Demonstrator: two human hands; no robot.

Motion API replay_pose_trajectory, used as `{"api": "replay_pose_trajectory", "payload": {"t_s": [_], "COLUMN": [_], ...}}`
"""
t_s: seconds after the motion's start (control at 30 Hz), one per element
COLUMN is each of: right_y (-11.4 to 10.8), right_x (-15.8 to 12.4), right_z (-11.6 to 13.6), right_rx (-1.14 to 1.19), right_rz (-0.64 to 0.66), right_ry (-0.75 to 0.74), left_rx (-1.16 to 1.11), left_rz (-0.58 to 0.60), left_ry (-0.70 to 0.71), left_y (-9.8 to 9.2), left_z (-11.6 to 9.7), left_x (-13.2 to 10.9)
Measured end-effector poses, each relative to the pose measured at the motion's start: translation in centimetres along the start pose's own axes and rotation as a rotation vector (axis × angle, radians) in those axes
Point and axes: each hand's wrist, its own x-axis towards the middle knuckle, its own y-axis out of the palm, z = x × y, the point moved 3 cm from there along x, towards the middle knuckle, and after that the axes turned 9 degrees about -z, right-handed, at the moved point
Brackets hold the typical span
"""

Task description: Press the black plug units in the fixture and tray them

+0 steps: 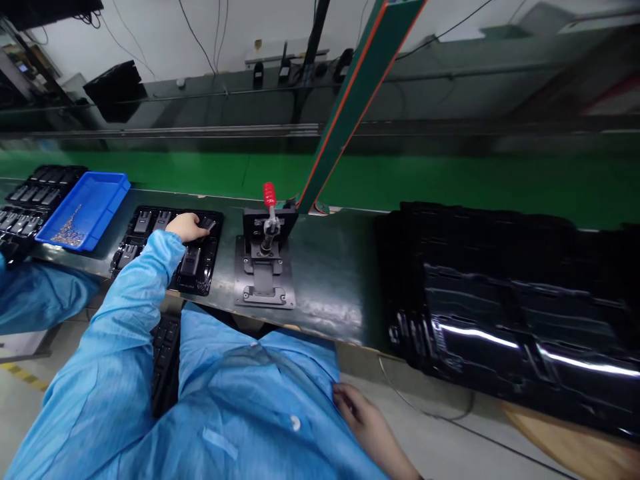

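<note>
My left hand (187,228) reaches over a black moulded tray (213,256) on the bench. Its fingers close on a small dark rectangular plastic part (207,224) at the tray's far right corner. Similar parts sit in the tray's other pockets, one dark part (191,261) just below the hand. To the right of this tray stands a metal fixture (264,277) with a red-handled toggle clamp (269,195); neither hand touches it. Down beside my lap, my right hand (361,419) hangs with loosely bent fingers and nothing visible in them.
A blue bin (107,200) with small metal pieces lies left of the tray, beside more filled black trays (47,190). Stacked black trays (480,287) cover the bench's right end. A green post (350,100) rises behind the fixture. Another person's blue sleeve (45,293) shows at left.
</note>
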Motion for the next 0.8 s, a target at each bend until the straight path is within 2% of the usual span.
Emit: {"api": "replay_pose_trajectory", "payload": {"t_s": [0.1, 0.23, 0.53, 0.8], "right_y": [-0.5, 0.0, 0.3, 0.0], "right_x": [0.9, 1.6, 3.0, 3.3], "right_z": [1.4, 2.4, 3.9, 6.4], "right_rx": [0.077, 0.066, 0.078, 0.108], "right_rz": [0.031, 0.059, 0.120, 0.071], "right_ry": [0.020, 0.000, -0.076, -0.190], "left_rx": [0.019, -0.011, -0.161, -0.339], "left_rz": [0.019, 0.065, 0.139, 0.178], "left_ry": [0.010, -0.009, -0.139, -0.228], "left_y": [0.1, -0.4, -1.6, -1.6], "left_z": [0.0, 0.0, 0.2, 1.4], "left_x": [0.4, 0.4, 0.5, 0.9]}}
